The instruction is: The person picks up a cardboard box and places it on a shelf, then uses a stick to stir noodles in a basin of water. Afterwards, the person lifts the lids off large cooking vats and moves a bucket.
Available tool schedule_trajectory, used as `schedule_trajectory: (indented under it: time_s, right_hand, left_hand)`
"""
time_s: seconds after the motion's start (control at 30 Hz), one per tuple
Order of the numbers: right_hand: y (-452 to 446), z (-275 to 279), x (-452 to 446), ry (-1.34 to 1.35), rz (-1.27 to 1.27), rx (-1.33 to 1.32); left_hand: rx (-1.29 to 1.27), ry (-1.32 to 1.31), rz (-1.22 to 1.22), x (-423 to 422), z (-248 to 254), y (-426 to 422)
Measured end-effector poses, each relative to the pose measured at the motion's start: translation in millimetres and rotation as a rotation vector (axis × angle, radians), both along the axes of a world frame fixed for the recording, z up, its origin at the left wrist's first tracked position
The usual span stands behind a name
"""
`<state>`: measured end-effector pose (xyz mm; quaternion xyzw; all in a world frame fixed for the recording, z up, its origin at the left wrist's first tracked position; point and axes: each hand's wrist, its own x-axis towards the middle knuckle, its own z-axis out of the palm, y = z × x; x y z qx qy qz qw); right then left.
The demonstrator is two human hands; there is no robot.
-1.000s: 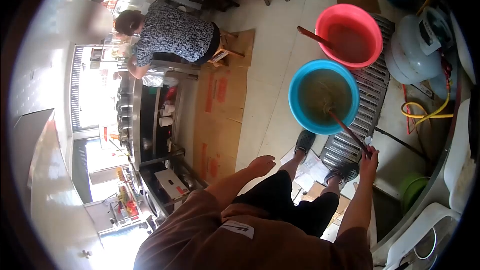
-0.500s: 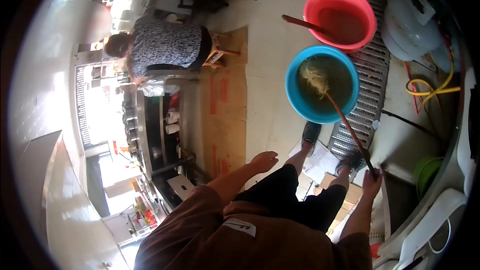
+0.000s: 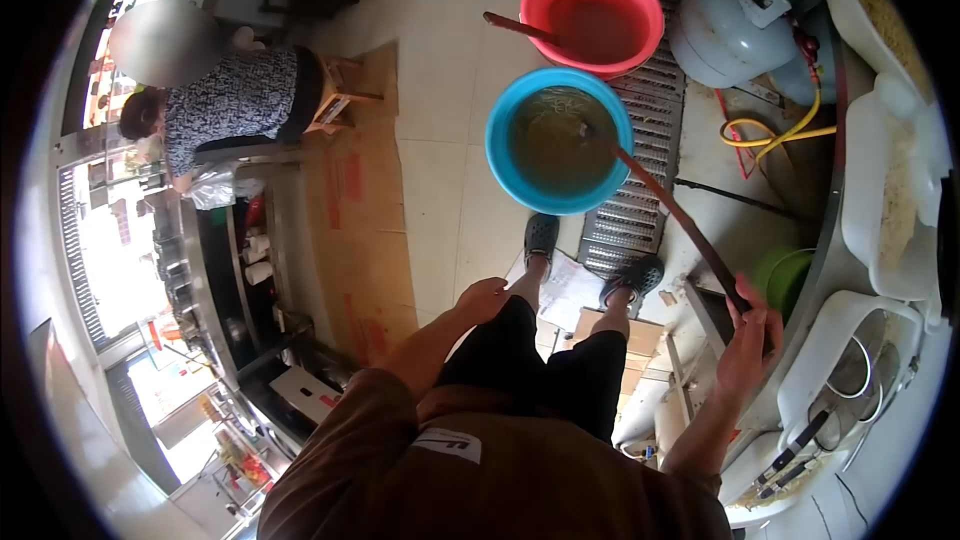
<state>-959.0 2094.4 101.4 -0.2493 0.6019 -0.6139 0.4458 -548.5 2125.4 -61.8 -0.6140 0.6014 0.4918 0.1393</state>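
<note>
In my right hand (image 3: 748, 340) is the upper end of a long brown wooden stick (image 3: 675, 208), my fingers wrapped round it. The stick slants down to the left, its lower end under the cloudy water of a blue basin (image 3: 497, 160). Pale noodle-like strands (image 3: 560, 105) lie in that water. My left hand (image 3: 483, 300) hangs by my left thigh with loosely curled fingers and nothing visible in it. Just behind the blue basin stands a red basin (image 3: 530, 0) of reddish liquid, with another wooden stick (image 3: 520, 28) leaning over its rim.
Under the basins' right side runs a ridged metal floor grate (image 3: 640, 130). A gas cylinder (image 3: 715, 35) with a yellow hose (image 3: 800, 133) stands at the right, near white tubs (image 3: 865, 210) and a green bucket (image 3: 783, 280). Another person (image 3: 245, 95) sits on a wooden stool (image 3: 335, 100) at the left.
The pale strands, bunched above the water at the stick's end before, are now down in it. My right hand has risen along with the stick. The view has swung to the right.
</note>
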Motion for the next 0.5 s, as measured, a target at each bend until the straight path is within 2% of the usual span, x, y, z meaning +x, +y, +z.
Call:
schedule_trajectory:
  time_s: [0.07,0.1,0.23,0.27,0.33,0.5]
  right_hand:
    - [-22,5,7,0.252,0.16,-0.029]
    - [-39,-1,20,0.279,0.198,-0.034]
    - [-89,-81,72,0.286,0.334,0.006]
    - [-90,-98,78,0.298,0.4,0.1]
    - [-86,-119,89,0.458,0.429,0.03]
    - [-85,-45,93,0.64,0.643,-0.032]
  left_hand:
    - [-0.029,0.007,0.078,12,2,7]
    - [-0.048,-0.009,0.069,23,-5,13]
    - [-0.06,-0.105,0.122,55,-10,26]
    - [-0.055,-0.105,0.127,62,-8,31]
    - [-0.035,-0.157,0.192,74,-5,33]
    - [0.013,-0.15,0.228,90,-4,46]
